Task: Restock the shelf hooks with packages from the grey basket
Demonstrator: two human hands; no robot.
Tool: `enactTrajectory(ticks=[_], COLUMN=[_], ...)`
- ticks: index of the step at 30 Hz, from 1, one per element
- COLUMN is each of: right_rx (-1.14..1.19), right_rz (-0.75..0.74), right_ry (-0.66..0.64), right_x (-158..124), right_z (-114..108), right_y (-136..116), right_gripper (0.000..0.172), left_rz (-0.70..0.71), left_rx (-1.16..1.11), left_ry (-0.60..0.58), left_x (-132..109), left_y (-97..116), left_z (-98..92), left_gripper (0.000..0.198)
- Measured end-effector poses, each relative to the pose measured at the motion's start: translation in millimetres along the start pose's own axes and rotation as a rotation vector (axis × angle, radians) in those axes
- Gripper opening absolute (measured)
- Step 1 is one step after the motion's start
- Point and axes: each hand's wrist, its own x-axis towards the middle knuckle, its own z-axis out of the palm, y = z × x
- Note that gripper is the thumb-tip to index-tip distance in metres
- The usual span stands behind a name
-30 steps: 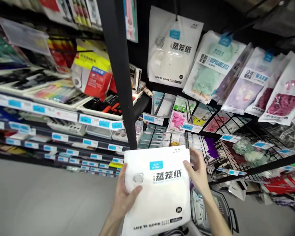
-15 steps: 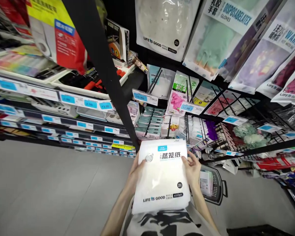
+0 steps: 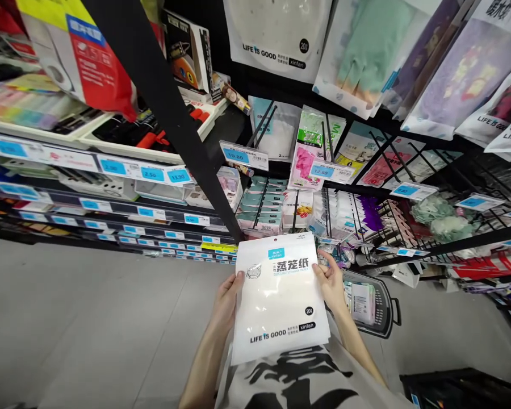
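A white flat package of steamer paper (image 3: pixel 281 301) is held upright in front of my body, its printed front facing me. My left hand (image 3: pixel 229 298) grips its left edge, thumb on the front. At the right edge my right hand (image 3: pixel 330 281) pinches it with the thumb in front, the fingers partly behind. Ahead, a similar white package (image 3: pixel 276 40) hangs on the rack, beside a bag of green gloves (image 3: pixel 361 57).
A dark basket (image 3: pixel 383 309) with packages inside stands on the floor (image 3: pixel 111 318) at the right. A slanting black post (image 3: pixel 170 108) divides the left shelves from the hook rack. Metal hooks and price tags (image 3: pixel 243 154) stick out ahead.
The package has shifted slightly left and up, and its hanging hole now shows at the top. The shelves appear a little shifted as the view moved.
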Motion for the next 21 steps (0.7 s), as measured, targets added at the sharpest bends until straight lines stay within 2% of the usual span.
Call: enactTrajectory(ticks=[5,10,12,17,21], right_rx=[0.041,0.071,0.094,0.068,0.113], right_rz=[0.07,0.114,0.126,0.073,0.056], right_ry=[-0.105,-0.167,-0.16,-0.07,0.037], right_x=[1.8,6.4,7.7,12.8,16.2], right_z=[-9.7,-24.3,-23.1,-13.8,-27.9], right_y=[-5.2,-2.5,-0.9,1.8,-4.4], right_gripper=[0.055,0.043,0.039,0.035,0.036], left_rz=[-0.015,-0.104,-0.12,-0.047,0.018], left_rx=[-0.028,-0.045,-0.003,0.108,0.098], left_ry=[-0.016,-0.074,-0.07,-0.171,-0.156], left_x=[-0.1,-4.0,-5.0,-10.3,-16.6], left_y=[3.3,6.7,5.3,2.6,10.5], left_z=[-4.3,-0.4,3.2,10.2,7.6], left_gripper=[0.052,0.041,0.039,0.061,0.058])
